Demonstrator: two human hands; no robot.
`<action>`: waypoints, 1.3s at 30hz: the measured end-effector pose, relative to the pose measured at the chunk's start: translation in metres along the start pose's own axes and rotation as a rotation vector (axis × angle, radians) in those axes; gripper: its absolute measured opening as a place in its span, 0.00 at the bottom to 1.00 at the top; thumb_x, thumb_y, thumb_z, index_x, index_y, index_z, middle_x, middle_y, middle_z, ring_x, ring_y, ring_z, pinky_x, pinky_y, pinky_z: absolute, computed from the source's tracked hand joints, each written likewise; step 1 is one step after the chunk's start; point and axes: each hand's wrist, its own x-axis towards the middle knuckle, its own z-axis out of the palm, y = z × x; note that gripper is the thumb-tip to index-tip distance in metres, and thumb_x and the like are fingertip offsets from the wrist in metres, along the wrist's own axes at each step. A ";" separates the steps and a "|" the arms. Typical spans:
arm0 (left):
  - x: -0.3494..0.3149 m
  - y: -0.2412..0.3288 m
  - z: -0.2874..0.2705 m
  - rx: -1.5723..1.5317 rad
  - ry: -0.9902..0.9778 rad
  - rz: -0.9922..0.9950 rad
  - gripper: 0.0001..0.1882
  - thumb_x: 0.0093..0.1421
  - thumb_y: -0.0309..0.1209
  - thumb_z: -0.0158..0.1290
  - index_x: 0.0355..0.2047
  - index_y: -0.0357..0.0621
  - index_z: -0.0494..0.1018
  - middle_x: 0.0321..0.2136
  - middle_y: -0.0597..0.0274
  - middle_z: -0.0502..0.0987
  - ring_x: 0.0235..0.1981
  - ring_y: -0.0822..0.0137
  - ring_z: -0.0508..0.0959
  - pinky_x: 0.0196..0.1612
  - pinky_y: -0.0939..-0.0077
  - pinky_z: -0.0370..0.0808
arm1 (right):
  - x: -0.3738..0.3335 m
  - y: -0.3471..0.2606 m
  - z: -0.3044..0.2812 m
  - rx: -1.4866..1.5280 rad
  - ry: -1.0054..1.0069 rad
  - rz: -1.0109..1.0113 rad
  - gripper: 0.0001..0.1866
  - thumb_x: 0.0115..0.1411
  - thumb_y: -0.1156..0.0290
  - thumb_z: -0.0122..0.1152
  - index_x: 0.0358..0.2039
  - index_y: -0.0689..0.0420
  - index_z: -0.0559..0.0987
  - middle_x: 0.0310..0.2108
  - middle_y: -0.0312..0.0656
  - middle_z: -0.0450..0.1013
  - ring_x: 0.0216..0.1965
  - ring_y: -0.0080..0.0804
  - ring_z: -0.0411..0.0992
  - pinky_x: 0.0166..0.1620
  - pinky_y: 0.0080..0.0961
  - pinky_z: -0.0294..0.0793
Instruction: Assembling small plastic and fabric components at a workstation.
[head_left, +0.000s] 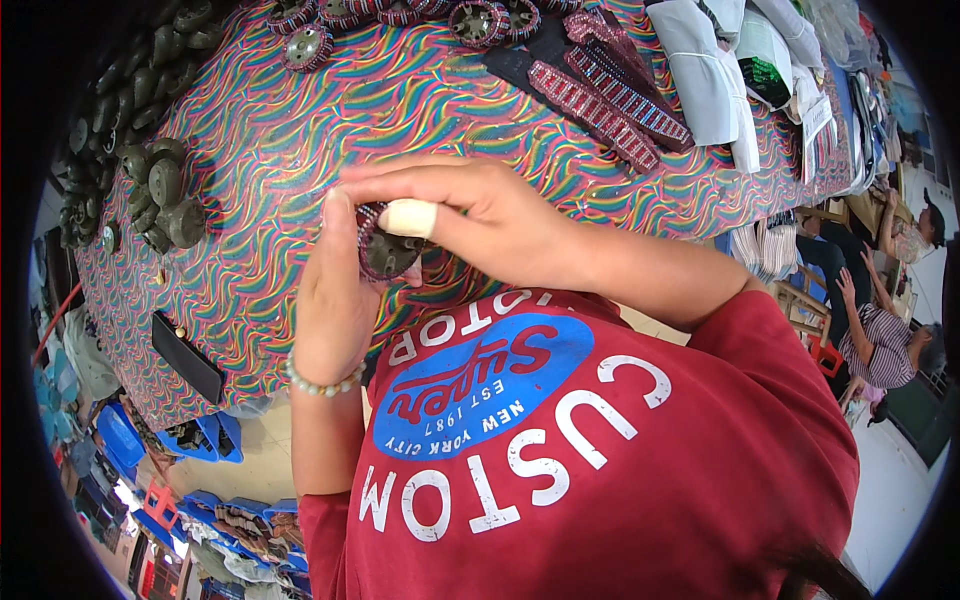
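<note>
Between my two hands is a dark round disc (388, 250) with small holes in its face and a maroon beaded band around its rim. My left hand (338, 265), a beaded bracelet on its wrist, is closed along the disc's left side. From the right, my right hand (475, 205) arches over the top, its tape-wrapped thumb (408, 218) pressed on the disc's upper edge. The fingertips of both hands meet above it. The far side of the disc and some left fingers are hidden.
A patterned table (270, 140) spreads beneath. Bare dark discs (168, 190) are heaped at left, with a black phone-like slab (187, 357) nearer. Banded discs (305, 47) line the far edge. Beaded strips (600, 110) and wrapped white bundles (700, 70) lie far right. People (885, 345) sit beyond.
</note>
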 end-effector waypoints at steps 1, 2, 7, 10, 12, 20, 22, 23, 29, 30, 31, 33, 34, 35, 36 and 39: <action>0.002 0.002 0.005 0.000 -0.003 0.004 0.25 0.66 0.49 0.41 0.46 0.35 0.65 0.30 0.60 0.72 0.29 0.70 0.73 0.32 0.77 0.71 | -0.002 0.000 -0.001 0.069 0.054 -0.038 0.20 0.65 0.70 0.48 0.56 0.57 0.69 0.58 0.41 0.63 0.57 0.33 0.64 0.58 0.28 0.63; 0.004 0.002 0.013 0.160 0.032 0.276 0.29 0.58 0.46 0.52 0.50 0.35 0.62 0.33 0.60 0.71 0.32 0.69 0.73 0.35 0.77 0.71 | -0.003 -0.003 -0.002 0.390 0.102 0.096 0.24 0.65 0.66 0.48 0.60 0.58 0.63 0.58 0.42 0.63 0.57 0.32 0.63 0.57 0.29 0.63; 0.004 -0.002 0.004 0.999 0.219 0.846 0.57 0.32 0.43 0.73 0.59 0.35 0.53 0.40 0.59 0.69 0.40 0.66 0.71 0.41 0.75 0.70 | -0.013 -0.014 -0.002 0.736 -0.112 0.408 0.19 0.65 0.64 0.50 0.51 0.63 0.69 0.39 0.33 0.71 0.41 0.17 0.69 0.41 0.16 0.71; 0.003 -0.014 0.004 0.775 0.193 0.730 0.53 0.36 0.33 0.72 0.59 0.35 0.53 0.51 0.51 0.66 0.50 0.62 0.70 0.52 0.70 0.68 | -0.015 -0.020 -0.001 0.655 -0.069 0.360 0.16 0.65 0.65 0.50 0.48 0.63 0.70 0.38 0.32 0.71 0.40 0.15 0.67 0.42 0.17 0.69; 0.005 -0.015 0.000 0.555 0.092 0.663 0.45 0.41 0.25 0.68 0.58 0.33 0.56 0.58 0.45 0.61 0.57 0.58 0.66 0.58 0.68 0.65 | -0.011 -0.025 0.000 0.748 -0.100 0.366 0.16 0.66 0.65 0.48 0.48 0.63 0.70 0.38 0.32 0.71 0.39 0.15 0.67 0.43 0.18 0.69; 0.003 -0.006 -0.014 0.645 -0.059 0.613 0.43 0.44 0.28 0.66 0.59 0.38 0.57 0.53 0.50 0.69 0.50 0.57 0.73 0.54 0.67 0.68 | -0.005 -0.016 -0.006 0.679 -0.230 0.503 0.21 0.65 0.55 0.48 0.42 0.63 0.76 0.36 0.39 0.75 0.36 0.23 0.75 0.41 0.20 0.75; 0.003 0.002 -0.017 0.868 -0.081 0.628 0.42 0.45 0.31 0.65 0.59 0.38 0.57 0.53 0.51 0.69 0.50 0.57 0.74 0.55 0.66 0.68 | -0.005 -0.017 -0.011 0.671 -0.261 0.539 0.23 0.65 0.53 0.49 0.43 0.63 0.76 0.37 0.41 0.76 0.37 0.25 0.75 0.43 0.20 0.74; 0.003 0.005 -0.019 1.094 -0.105 0.639 0.42 0.46 0.34 0.65 0.59 0.38 0.57 0.53 0.53 0.70 0.50 0.58 0.74 0.55 0.65 0.68 | -0.007 -0.017 -0.009 0.671 -0.262 0.543 0.23 0.65 0.53 0.49 0.43 0.63 0.76 0.37 0.41 0.76 0.37 0.25 0.75 0.43 0.20 0.74; 0.004 0.006 -0.009 -0.075 -0.234 0.145 0.44 0.61 0.61 0.37 0.66 0.43 0.43 0.65 0.52 0.51 0.62 0.56 0.59 0.59 0.63 0.63 | -0.011 -0.024 -0.003 0.780 -0.165 0.582 0.19 0.67 0.59 0.46 0.47 0.62 0.72 0.38 0.43 0.75 0.39 0.27 0.75 0.43 0.21 0.74; 0.004 0.007 -0.003 -0.144 -0.203 0.115 0.44 0.61 0.61 0.36 0.66 0.42 0.42 0.65 0.51 0.51 0.62 0.55 0.59 0.59 0.62 0.63 | -0.010 -0.025 -0.002 0.784 -0.165 0.581 0.19 0.67 0.59 0.46 0.47 0.62 0.72 0.38 0.43 0.75 0.39 0.27 0.75 0.43 0.21 0.74; 0.004 0.007 -0.001 -0.213 -0.172 0.086 0.44 0.62 0.60 0.36 0.66 0.41 0.41 0.65 0.51 0.50 0.62 0.55 0.59 0.58 0.62 0.64 | -0.009 -0.024 -0.001 0.771 -0.131 0.547 0.19 0.67 0.60 0.46 0.47 0.62 0.72 0.37 0.41 0.75 0.39 0.25 0.74 0.43 0.21 0.73; 0.007 0.005 0.000 -0.185 -0.165 0.133 0.39 0.65 0.55 0.35 0.64 0.38 0.45 0.63 0.46 0.55 0.60 0.55 0.63 0.57 0.64 0.66 | -0.010 -0.026 0.004 0.760 -0.096 0.515 0.18 0.67 0.61 0.46 0.47 0.62 0.71 0.37 0.40 0.74 0.38 0.23 0.74 0.42 0.20 0.73; 0.007 0.004 0.000 -0.070 -0.131 0.178 0.35 0.66 0.52 0.34 0.63 0.37 0.47 0.60 0.45 0.58 0.58 0.56 0.65 0.56 0.65 0.66 | -0.012 -0.029 0.008 0.737 -0.026 0.493 0.18 0.67 0.61 0.46 0.47 0.64 0.71 0.36 0.42 0.75 0.39 0.26 0.74 0.44 0.22 0.73; 0.007 0.003 0.000 0.044 -0.097 0.222 0.32 0.68 0.48 0.33 0.62 0.35 0.50 0.58 0.43 0.61 0.57 0.57 0.67 0.56 0.67 0.66 | -0.014 -0.031 0.011 0.713 0.043 0.471 0.19 0.67 0.61 0.46 0.46 0.66 0.70 0.36 0.45 0.76 0.40 0.29 0.75 0.45 0.24 0.73; 0.005 0.001 -0.001 0.044 -0.091 0.222 0.32 0.68 0.48 0.33 0.62 0.35 0.50 0.58 0.43 0.61 0.57 0.57 0.67 0.56 0.67 0.66 | -0.015 -0.033 0.013 0.672 0.069 0.493 0.18 0.67 0.63 0.46 0.45 0.66 0.70 0.36 0.43 0.75 0.40 0.28 0.75 0.45 0.23 0.73; 0.004 -0.002 0.000 0.372 0.035 0.354 0.25 0.68 0.39 0.34 0.59 0.33 0.53 0.53 0.44 0.67 0.54 0.60 0.69 0.56 0.69 0.66 | -0.009 -0.034 -0.004 0.226 -0.107 0.590 0.15 0.67 0.66 0.47 0.45 0.64 0.73 0.35 0.34 0.73 0.34 0.15 0.70 0.37 0.15 0.72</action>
